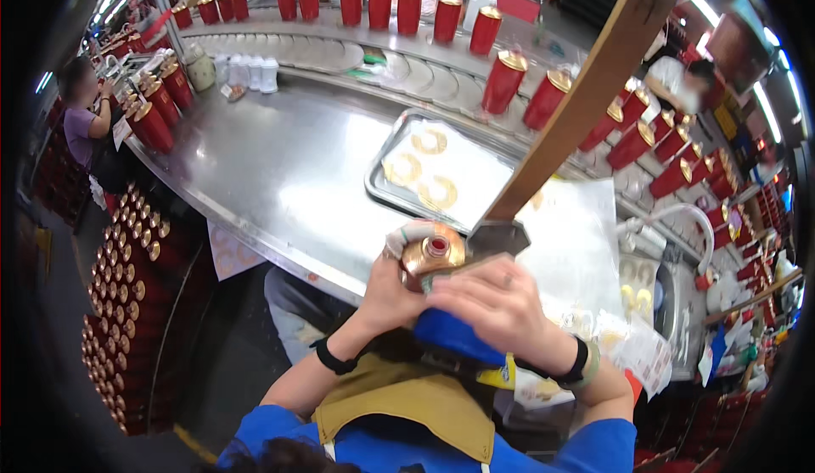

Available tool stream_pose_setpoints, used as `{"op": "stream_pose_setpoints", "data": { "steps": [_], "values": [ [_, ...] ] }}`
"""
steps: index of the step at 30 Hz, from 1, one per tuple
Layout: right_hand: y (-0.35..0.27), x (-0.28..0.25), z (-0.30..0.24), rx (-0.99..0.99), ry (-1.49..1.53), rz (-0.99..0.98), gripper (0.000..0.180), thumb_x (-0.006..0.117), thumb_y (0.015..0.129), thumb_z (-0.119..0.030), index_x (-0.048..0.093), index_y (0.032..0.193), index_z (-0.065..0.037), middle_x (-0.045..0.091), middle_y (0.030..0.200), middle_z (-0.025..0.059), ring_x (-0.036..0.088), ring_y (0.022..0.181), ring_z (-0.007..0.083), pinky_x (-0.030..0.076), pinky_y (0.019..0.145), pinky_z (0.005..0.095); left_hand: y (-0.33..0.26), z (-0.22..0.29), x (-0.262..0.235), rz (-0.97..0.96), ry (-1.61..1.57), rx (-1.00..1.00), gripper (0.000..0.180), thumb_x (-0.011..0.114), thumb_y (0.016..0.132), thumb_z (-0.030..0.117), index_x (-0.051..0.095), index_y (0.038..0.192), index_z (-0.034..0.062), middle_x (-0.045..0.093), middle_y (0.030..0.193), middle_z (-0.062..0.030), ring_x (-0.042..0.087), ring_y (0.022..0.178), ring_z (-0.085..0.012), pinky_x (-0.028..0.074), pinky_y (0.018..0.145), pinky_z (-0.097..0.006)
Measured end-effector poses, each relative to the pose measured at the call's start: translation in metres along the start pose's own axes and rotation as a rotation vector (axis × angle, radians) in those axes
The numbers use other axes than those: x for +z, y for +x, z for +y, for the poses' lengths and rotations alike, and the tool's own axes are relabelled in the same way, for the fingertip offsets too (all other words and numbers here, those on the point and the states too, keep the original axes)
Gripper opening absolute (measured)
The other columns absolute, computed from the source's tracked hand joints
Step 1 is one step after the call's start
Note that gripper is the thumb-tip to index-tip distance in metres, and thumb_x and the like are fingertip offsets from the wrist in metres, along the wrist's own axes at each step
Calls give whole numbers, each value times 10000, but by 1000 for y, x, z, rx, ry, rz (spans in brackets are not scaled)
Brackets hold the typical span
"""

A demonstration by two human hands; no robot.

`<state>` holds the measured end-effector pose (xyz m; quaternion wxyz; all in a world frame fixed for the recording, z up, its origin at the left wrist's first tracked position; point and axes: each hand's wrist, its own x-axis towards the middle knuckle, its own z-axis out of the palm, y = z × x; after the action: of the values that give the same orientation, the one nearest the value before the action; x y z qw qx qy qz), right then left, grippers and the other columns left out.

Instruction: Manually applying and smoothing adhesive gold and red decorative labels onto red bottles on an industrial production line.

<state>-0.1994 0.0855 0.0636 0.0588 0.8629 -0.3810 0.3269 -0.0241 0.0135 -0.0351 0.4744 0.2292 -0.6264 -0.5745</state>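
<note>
My left hand [390, 286] is wrapped round a bottle with a shiny gold shoulder [433, 255] and an open red neck; its fingertips carry white wrapping. Across the near right side of this bottle lies my right hand [492, 299], its fingers stretched out and slightly blurred. The bottle's body is mostly hidden by my hands. Below them is a blue surface [454, 333], partly covered. Just beyond the bottle, a metal tray [373, 163] holds a white sheet with several gold curved labels [437, 191].
A wooden post [586, 91] rises right of the tray. Red bottles with gold tops [505, 81] line the curved conveyor [416, 74]. White paper [586, 218] covers the right of the metal table [289, 159], near a tap [692, 210]. Stacked bottles [119, 286] stand left; co-workers [85, 125] are beyond.
</note>
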Motion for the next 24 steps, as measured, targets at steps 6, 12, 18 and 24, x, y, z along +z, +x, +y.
{"op": "stream_pose_setpoints", "data": {
  "steps": [6,12,18,24],
  "values": [
    [16,-9,-3,-107,-84,-92,272,681,800,-137,724,1069,-133,716,1006,-28,645,912,152,518,758,305,0,4,-9,-37,-8,8,794,928,721,125,505,1389,59,598,1342,-136,596,1264,-242,478,1093,-374],
    [17,-19,4,433,372,-82,316,654,876,-6,656,1187,-66,657,1069,158,640,998,340,525,883,426,9,21,-22,-87,149,155,716,850,826,126,497,1444,40,520,1465,-184,492,1402,-286,380,1176,-398],
    [17,20,2,882,491,-15,423,774,870,-93,632,1262,-21,680,1168,150,659,1098,262,512,947,368,20,1,-17,-12,-165,63,304,512,1054,71,639,1314,-22,621,1399,-192,562,1347,-281,425,1134,-387],
    [-1,31,3,968,601,3,476,812,869,-97,626,1298,-4,706,1111,86,637,1004,144,506,922,307,13,-9,-20,-64,-179,184,309,479,1068,52,646,1316,-21,619,1397,-187,586,1320,-271,432,1125,-372]
  ]
}}
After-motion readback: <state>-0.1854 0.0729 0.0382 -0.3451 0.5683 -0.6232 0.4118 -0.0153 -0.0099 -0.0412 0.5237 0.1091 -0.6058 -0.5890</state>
